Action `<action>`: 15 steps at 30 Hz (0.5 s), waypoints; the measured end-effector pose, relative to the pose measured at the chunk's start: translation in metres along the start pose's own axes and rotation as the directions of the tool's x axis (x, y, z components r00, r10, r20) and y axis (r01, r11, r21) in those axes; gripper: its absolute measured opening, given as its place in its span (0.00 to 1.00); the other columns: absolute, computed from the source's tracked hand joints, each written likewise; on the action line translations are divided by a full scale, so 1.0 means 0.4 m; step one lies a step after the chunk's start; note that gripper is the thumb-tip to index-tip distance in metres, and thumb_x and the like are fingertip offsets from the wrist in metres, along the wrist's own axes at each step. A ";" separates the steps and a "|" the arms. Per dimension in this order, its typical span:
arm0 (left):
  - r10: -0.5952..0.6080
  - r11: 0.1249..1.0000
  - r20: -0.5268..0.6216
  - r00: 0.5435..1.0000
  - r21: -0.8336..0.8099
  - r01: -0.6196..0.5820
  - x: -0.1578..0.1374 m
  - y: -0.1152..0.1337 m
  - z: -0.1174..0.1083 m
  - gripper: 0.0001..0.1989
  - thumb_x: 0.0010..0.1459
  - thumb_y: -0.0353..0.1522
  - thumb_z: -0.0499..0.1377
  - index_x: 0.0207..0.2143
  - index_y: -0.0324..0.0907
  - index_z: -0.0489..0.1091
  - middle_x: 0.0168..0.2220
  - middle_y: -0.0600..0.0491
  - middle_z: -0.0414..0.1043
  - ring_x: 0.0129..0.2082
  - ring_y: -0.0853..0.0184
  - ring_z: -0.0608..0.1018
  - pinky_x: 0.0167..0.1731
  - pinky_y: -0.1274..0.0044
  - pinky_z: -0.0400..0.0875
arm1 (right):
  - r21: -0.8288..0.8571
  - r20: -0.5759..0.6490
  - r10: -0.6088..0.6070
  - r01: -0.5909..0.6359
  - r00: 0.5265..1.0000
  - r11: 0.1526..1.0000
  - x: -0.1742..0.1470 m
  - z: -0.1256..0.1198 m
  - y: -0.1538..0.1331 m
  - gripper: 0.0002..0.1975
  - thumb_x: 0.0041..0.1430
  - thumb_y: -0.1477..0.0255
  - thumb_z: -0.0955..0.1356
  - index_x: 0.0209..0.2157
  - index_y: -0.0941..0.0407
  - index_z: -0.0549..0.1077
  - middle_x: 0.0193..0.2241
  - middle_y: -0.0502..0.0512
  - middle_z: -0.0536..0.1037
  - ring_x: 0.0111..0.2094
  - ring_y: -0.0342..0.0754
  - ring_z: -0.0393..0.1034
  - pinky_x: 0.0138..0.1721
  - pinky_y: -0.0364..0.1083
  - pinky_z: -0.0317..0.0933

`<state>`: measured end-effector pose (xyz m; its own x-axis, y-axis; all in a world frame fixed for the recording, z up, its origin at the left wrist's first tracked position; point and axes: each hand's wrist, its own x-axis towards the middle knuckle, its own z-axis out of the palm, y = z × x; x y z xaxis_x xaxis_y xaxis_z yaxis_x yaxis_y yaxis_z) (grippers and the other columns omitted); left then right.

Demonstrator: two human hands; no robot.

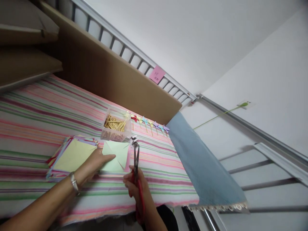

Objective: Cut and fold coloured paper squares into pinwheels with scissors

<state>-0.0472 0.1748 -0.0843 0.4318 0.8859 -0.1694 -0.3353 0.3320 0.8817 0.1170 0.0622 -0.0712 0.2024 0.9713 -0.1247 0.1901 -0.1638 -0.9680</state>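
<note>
My left hand (99,158) pinches the left edge of a pale green square paper (116,154), thumb on top. Cuts run in from the sheet's corners, and a pink sheet (128,160) peeks out along its right side. Red-handled scissors (136,160) are gripped in my right hand (137,183), their blades pointing away from me just right of the paper. Left of my left hand lies a stack of coloured paper squares (74,154), a yellow one on top. Small metal pieces (134,141), too small to name, lie by the scissor tips.
Behind the paper stands a clear plastic box (127,128) of short wooden sticks (115,124). Several small paper pinwheels (150,123) on sticks line the far side. A brown board (125,86) and metal rails border the striped cloth (33,128); blue fabric (199,170) hangs at right.
</note>
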 end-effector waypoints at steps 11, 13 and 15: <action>-0.071 0.997 0.145 0.987 0.027 0.068 -0.014 0.039 -0.016 0.23 0.40 0.34 0.64 0.42 0.37 0.71 0.31 0.50 0.78 0.34 0.58 0.77 0.38 0.72 0.68 | -0.214 0.216 0.180 -0.133 0.960 0.968 -0.112 -0.058 0.022 0.25 0.48 0.53 0.65 0.39 0.58 0.69 0.16 0.44 0.61 0.14 0.35 0.52 0.16 0.37 0.47; -0.066 0.998 0.153 0.986 0.034 0.062 -0.014 0.039 -0.015 0.23 0.40 0.33 0.63 0.42 0.37 0.70 0.32 0.50 0.78 0.34 0.59 0.77 0.38 0.72 0.67 | -0.214 0.198 0.199 -0.156 0.960 0.964 -0.112 -0.054 0.023 0.23 0.47 0.54 0.66 0.37 0.58 0.70 0.16 0.43 0.60 0.15 0.36 0.52 0.16 0.37 0.47; -0.067 0.997 0.147 0.987 0.043 0.062 -0.013 0.039 -0.015 0.23 0.40 0.33 0.63 0.42 0.37 0.70 0.31 0.50 0.78 0.33 0.59 0.77 0.38 0.72 0.67 | -0.204 0.195 0.211 -0.171 0.958 0.964 -0.111 -0.049 0.023 0.21 0.46 0.57 0.67 0.36 0.58 0.70 0.16 0.43 0.59 0.15 0.36 0.53 0.16 0.37 0.47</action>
<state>-0.0598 0.1773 -0.0722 0.5719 0.8042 -0.1616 -0.2719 0.3718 0.8876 0.1285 0.0142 -0.0704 0.0463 0.9293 -0.3665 0.3444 -0.3593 -0.8674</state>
